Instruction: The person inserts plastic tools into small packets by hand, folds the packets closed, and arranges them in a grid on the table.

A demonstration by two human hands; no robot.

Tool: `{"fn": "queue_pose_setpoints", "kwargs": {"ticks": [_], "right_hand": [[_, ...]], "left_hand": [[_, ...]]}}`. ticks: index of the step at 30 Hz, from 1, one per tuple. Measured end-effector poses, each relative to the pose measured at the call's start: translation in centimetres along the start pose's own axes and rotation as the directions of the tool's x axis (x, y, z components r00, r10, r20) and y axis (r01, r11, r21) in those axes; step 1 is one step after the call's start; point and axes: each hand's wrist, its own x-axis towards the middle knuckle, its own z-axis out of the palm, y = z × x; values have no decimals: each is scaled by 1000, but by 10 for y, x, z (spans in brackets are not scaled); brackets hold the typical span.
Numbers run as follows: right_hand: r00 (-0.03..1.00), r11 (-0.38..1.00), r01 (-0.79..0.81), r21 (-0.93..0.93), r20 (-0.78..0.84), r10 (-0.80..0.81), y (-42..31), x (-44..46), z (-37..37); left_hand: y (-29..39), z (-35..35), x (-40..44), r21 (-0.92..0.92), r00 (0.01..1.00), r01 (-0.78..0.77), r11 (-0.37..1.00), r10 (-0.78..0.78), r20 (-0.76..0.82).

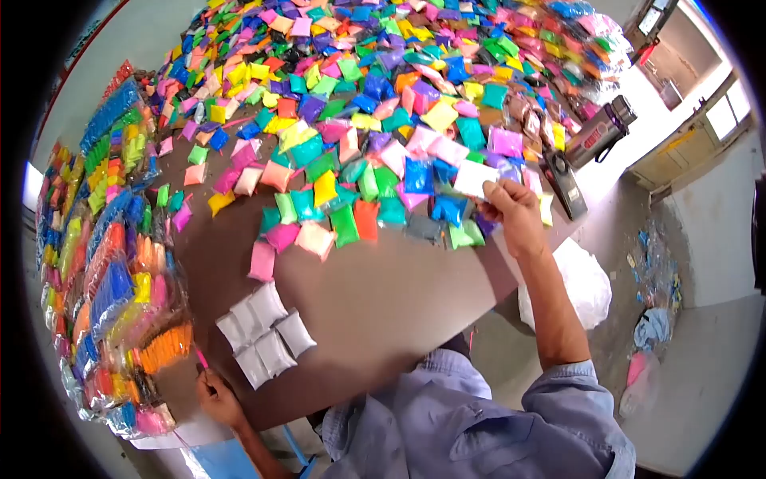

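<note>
Several white packets (270, 334): beyond them, right hand (515, 214) pinches white sachet (475, 177), I'd keep edge grip light; nearside, left hand (219, 401) holds pink stick (201, 357) narrowly.

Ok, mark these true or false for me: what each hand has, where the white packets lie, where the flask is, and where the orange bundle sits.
1. The right hand pinches a white packet. True.
2. The left hand is reaching into the far side of the heap. False: it is at the near left, with a thin pink stick at its fingertips.
3. The group of white packets lies nearer the person than the loose coloured packets. True.
4. The flask is on the left side. False: it is on the right.
5. The orange bundle is left of the grouped white packets. True.
</note>
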Motion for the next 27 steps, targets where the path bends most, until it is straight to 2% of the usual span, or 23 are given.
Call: {"fn": "queue_pose_setpoints", "kwargs": {"ticks": [3, 5, 9, 12, 14, 16, 18, 19, 20, 21, 22, 23, 25, 27], "right_hand": [[991, 984, -137, 114, 9, 137, 18, -52, 1], [986, 967, -169, 193, 27, 167, 26, -79, 2], [970, 900, -243, 363, 96, 223, 39, -107, 0], [970, 899, -245, 364, 89, 228, 37, -118, 8], [964, 890, -263, 372, 68, 257, 29, -125, 17], [958, 882, -280, 378, 50, 283, 31, -126, 22], [991, 991, -90, 102, -85, 99, 46, -128, 21], [991, 990, -96, 102, -82, 104, 48, -131, 22], [997, 993, 46, -105, -64, -53, 49, -133, 24], [979, 935, 188, -301, -13, -201, 52, -134, 25], [933, 786, 310, -535, 10, -361, 57, -137, 28], [936, 792, 304, -530, 11, -352, 58, -138, 30], [723, 352, 594, -723, 288, -628, 58, -143, 33], [724, 344, 602, -721, 312, -615, 68, -154, 36]], "left_hand": [[15, -5, 2, 20, 1000, 18, 1000, -17, -26], [7, -3, 2, -21, 997, 78, 997, -78, 4], [-1, -5, -1, -81, 997, 69, 994, -68, 24], [1, -3, -2, -128, 995, 87, 988, -92, -35], [0, -3, -2, -233, 975, 193, 953, -213, -64], [18, -11, 0, -256, 974, 189, 948, -213, -71], [49, -20, 2, -279, 974, 185, 942, -212, -72], [68, -24, 2, -336, 967, 208, 918, -245, -69], [85, -23, 1, -393, 959, 230, 890, -276, -64], [98, -21, -3, -387, 959, 231, 893, -276, -66], [110, -18, -7, -499, 981, 184, 847, -193, 34], [123, -15, -12, -603, 988, 152, 783, -95, 125], [168, -13, -23, -639, 948, 162, 752, 62, 313], [205, 6, -38, -572, 907, 84, 816, 175, 383]]}}
